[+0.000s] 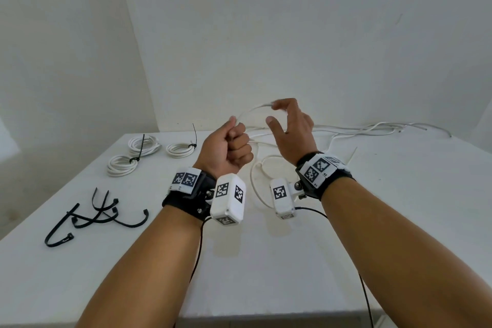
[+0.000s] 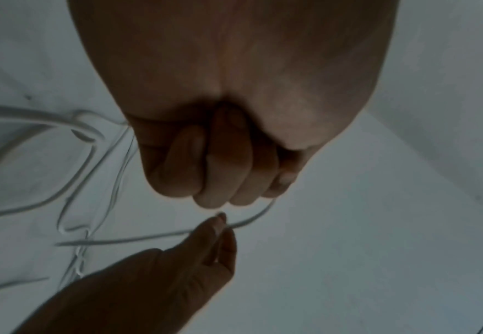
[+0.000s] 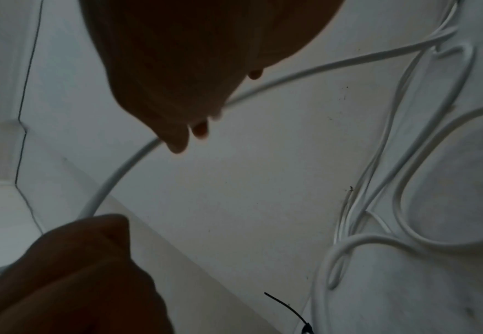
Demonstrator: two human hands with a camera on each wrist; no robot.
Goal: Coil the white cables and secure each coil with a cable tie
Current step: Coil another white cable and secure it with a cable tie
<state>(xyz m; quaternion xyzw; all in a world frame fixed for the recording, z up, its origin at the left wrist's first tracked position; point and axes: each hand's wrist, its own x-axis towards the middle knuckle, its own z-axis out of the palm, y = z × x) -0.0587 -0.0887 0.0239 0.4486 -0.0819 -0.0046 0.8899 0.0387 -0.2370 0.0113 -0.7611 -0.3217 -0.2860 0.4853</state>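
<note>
Above the table point(image 1: 292, 261), my left hand point(image 1: 234, 145) is a closed fist round the white cable point(image 1: 251, 110). From the top of the fist the cable arcs right to my right hand point(image 1: 275, 112), whose fingertips pinch it while the thumb stands apart. In the left wrist view the left hand point(image 2: 220, 162) grips the cable point(image 2: 251, 220), and the right hand's fingertips point(image 2: 220, 222) pinch it. The right wrist view shows the cable point(image 3: 114, 180) passing behind the right hand point(image 3: 190, 133) down to the left hand point(image 3: 77, 271). More of the cable loops on the table point(image 1: 255, 181) under my wrists.
Three tied white coils point(image 1: 143, 144) point(image 1: 181, 149) point(image 1: 122, 165) lie at the back left. Several loose black cable ties point(image 1: 93, 217) lie at the front left. Loose white cables point(image 1: 372, 128) point(image 3: 406, 158) trail along the back right by the wall.
</note>
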